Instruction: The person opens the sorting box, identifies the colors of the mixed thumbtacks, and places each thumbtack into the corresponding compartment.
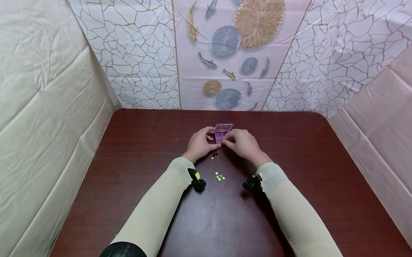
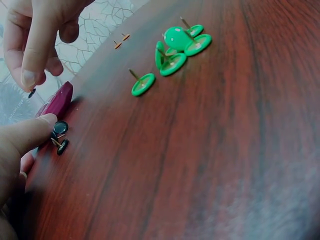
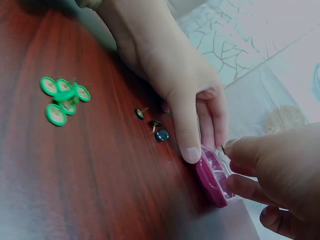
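Purple case (image 3: 210, 181): left hand (image 1: 198, 144) grips its left side; right hand (image 1: 244, 143), at its right edge, pinches dark tack (image 2: 32, 93). Case lies between both; long axis unclear.

The left arm (image 1: 157, 204) and right arm (image 1: 294, 208) are stretched forward and angled inward toward the purple box (image 1: 218, 138). At its left, the box is gripped by the left hand (image 1: 198, 144), thumb pressed to its near edge. Over its right side the right hand (image 1: 243, 142) is held, thumb and forefinger pinched (a dark tack (image 2: 32, 93) is caught between them), other fingers loosely bent.
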`<state>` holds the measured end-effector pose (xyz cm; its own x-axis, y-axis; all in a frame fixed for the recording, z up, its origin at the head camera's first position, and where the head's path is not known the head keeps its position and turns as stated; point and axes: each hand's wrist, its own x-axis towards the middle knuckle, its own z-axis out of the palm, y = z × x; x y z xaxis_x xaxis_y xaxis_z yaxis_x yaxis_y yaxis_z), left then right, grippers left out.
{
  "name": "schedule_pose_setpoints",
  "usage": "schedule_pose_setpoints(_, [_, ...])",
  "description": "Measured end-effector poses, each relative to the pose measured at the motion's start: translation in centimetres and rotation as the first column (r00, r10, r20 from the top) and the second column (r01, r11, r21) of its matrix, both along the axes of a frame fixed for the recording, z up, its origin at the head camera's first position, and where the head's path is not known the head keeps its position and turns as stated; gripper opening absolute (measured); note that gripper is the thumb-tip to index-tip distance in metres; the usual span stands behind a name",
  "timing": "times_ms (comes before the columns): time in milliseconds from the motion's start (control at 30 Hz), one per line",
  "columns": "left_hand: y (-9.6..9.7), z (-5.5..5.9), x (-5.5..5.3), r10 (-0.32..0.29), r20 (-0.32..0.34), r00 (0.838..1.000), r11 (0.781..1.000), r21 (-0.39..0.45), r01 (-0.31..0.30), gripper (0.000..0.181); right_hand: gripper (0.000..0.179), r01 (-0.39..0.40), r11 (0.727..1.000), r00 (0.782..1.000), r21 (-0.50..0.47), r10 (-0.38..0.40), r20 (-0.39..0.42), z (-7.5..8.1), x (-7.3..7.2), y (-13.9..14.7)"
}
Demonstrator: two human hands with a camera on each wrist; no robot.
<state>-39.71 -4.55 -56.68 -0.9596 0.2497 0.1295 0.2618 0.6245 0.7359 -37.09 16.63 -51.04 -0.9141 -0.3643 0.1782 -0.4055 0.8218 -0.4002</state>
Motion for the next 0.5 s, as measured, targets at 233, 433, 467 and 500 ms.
schedule_pose_setpoints(233, [-0.3, -0.5, -0.2, -0.007, 0.003, 1.000, 1.000, 0.003, 0.007, 0.076, 0.009, 0.086, 0.996, 0.996, -0.002, -0.086, 0.014, 0.1, -1.3, -0.8])
schedule_pose_setpoints(433, [-0.3, -0.6, -0.3, -0.010, -0.003, 1.000, 1.000, 0.020, 0.010, 0.076, 0.009, 0.172, 0.985, 0.985, 0.008, -0.172, -0.022, -0.1, -1.9, -2.1])
schedule_pose_setpoints(467, [-0.3, -0.5, -0.3, -0.007, -0.004, 1.000, 1.000, 0.019, 0.007, 0.075, 0.009, 0.188, 0.982, 0.982, 0.016, -0.187, -0.026, -0.1, -2.0, -2.3])
schedule_pose_setpoints(500, [-0.3, -0.5, -0.3, -0.005, -0.004, 1.000, 1.000, 0.018, 0.005, 0.075, 0.010, 0.203, 0.979, 0.979, 0.026, -0.203, -0.030, -0.2, -2.0, -2.5])
